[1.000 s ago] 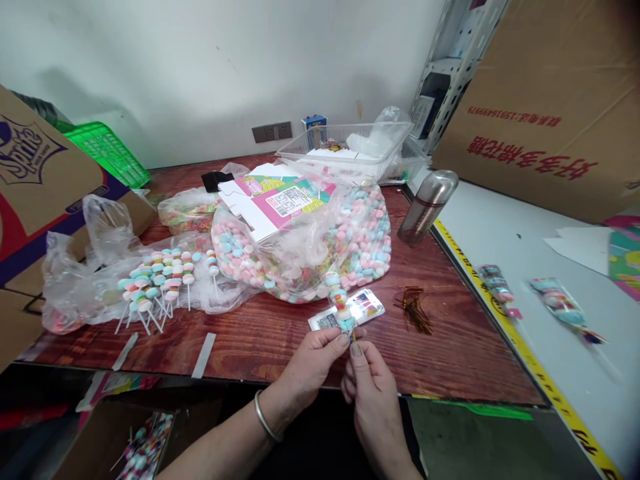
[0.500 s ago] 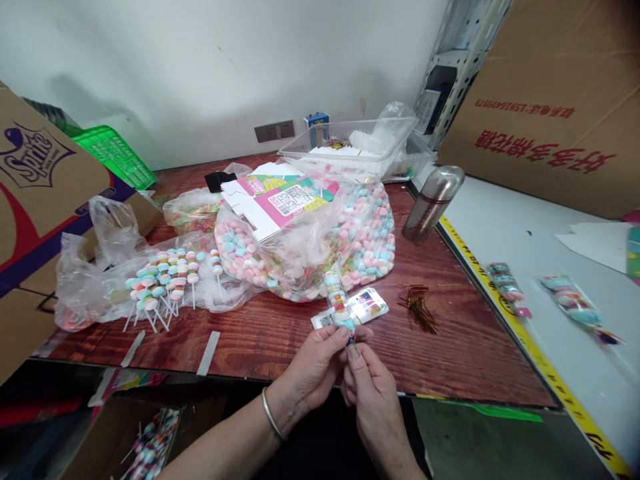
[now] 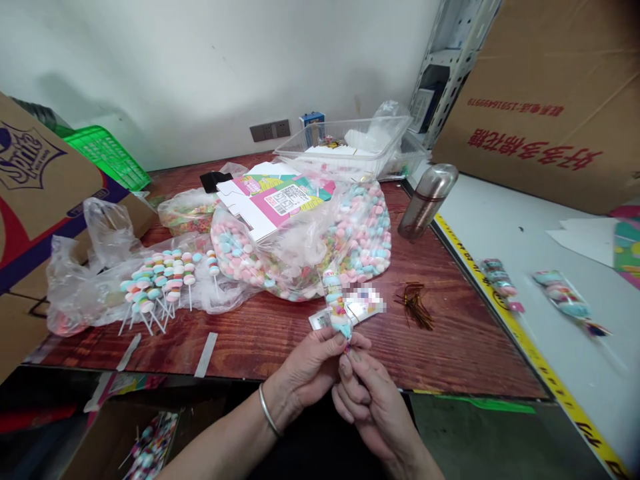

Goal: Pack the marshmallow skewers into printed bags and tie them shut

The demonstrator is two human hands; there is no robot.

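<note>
My left hand [image 3: 315,363] is closed, its thumb and finger pinching the lower end of a marshmallow lollipop [image 3: 334,297] in a clear wrapper. Pastel sweets are stacked in the wrapper, which points away from me. At the gathered neck, the fingertips of my right hand [image 3: 367,387] pinch a twist tie, mostly hidden; a thin strand [image 3: 353,315] shows just above. Behind the lollipop lies a white printed packet [image 3: 370,301]. Loose gold-brown twist ties [image 3: 417,307] lie to the right on the wooden table [image 3: 280,340].
Unwrapped marshmallow sticks [image 3: 160,280] lie on plastic at the left. Large bags of marshmallows [image 3: 365,233] carry printed cards [image 3: 273,200]. A metal flask [image 3: 429,201] stands right of them. Two wrapped lollipops [image 3: 563,293] lie on the white surface. Below left is a box of sweets [image 3: 153,443].
My right hand has shifted slightly lower, its fingers curling more at the wrapper's neck. My left hand keeps its hold on the lollipop. The whole view has shifted a little.
</note>
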